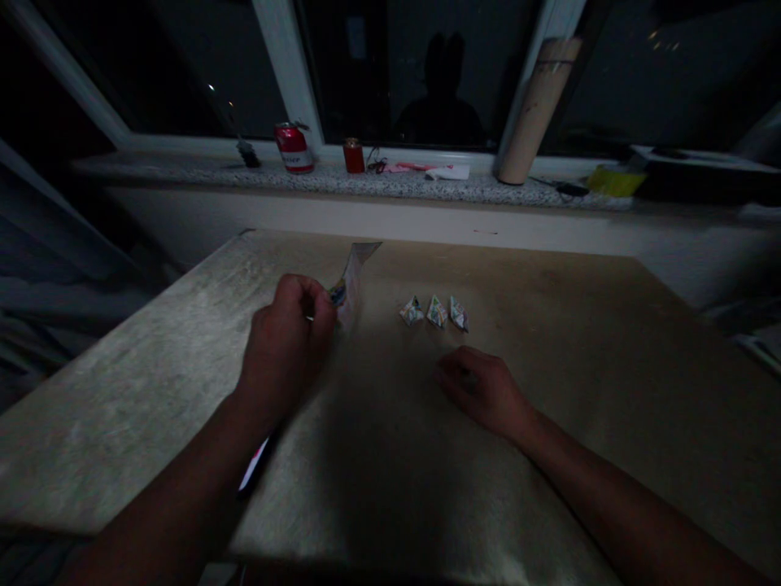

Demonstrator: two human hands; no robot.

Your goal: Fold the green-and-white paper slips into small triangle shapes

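My left hand is closed, thumb and fingers pinching a thin printed strip of paper that stands up and bends over at its top. Three small folded paper pieces with a coloured print sit in a row on the table, right of the strip. Just below them my right hand hovers or rests with its fingers curled in toward the thumb. Whatever may be between those fingers is hidden in shadow. The right hand and the folded pieces are apart.
Partly under my left forearm lies a flat device with a lit screen. Behind the pale table, the stone windowsill carries a red can, a small red jar, crumpled paper and a tall cardboard tube.
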